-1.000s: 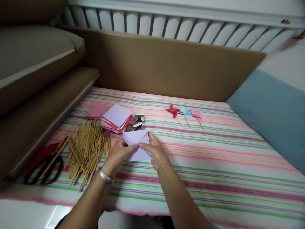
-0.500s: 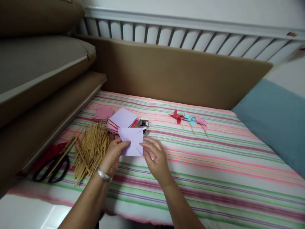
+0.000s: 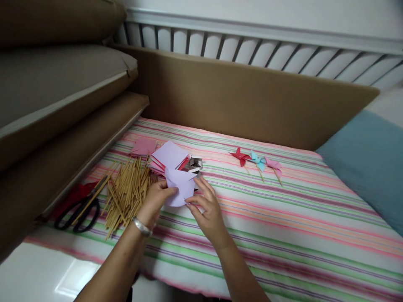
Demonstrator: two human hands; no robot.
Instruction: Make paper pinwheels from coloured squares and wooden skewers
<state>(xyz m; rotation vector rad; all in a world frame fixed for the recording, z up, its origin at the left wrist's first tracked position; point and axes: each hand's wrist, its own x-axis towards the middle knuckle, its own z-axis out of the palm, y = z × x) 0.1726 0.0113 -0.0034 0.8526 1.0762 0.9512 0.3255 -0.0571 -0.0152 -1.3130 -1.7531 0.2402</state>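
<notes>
A lavender paper square (image 3: 180,184) with slits at its corners is held up between my hands. My left hand (image 3: 156,200) grips its left side, thumb on the front face. My right hand (image 3: 205,206) pinches the lower right corner between thumb and fingertips, and the sheet bends there. Just behind it lies a stack of paper squares (image 3: 170,154), lavender on top with red and pink edges below. Beside the stack sits a small open box (image 3: 195,162) with dark bits inside. To the left is a heap of thin wooden sticks (image 3: 130,188).
Three finished pinwheels, red (image 3: 241,157), light blue (image 3: 258,160) and pink (image 3: 273,164), lie at the right. Scissors (image 3: 82,212) and a pink paper square (image 3: 143,147) are at the left. Brown cushions (image 3: 94,117) and a brown board (image 3: 236,100) border the striped cloth (image 3: 299,218).
My right fingers have taken hold of the paper's lower right corner, and the flat sheet now curves. The whole view has shifted slightly, moving things to the right.
</notes>
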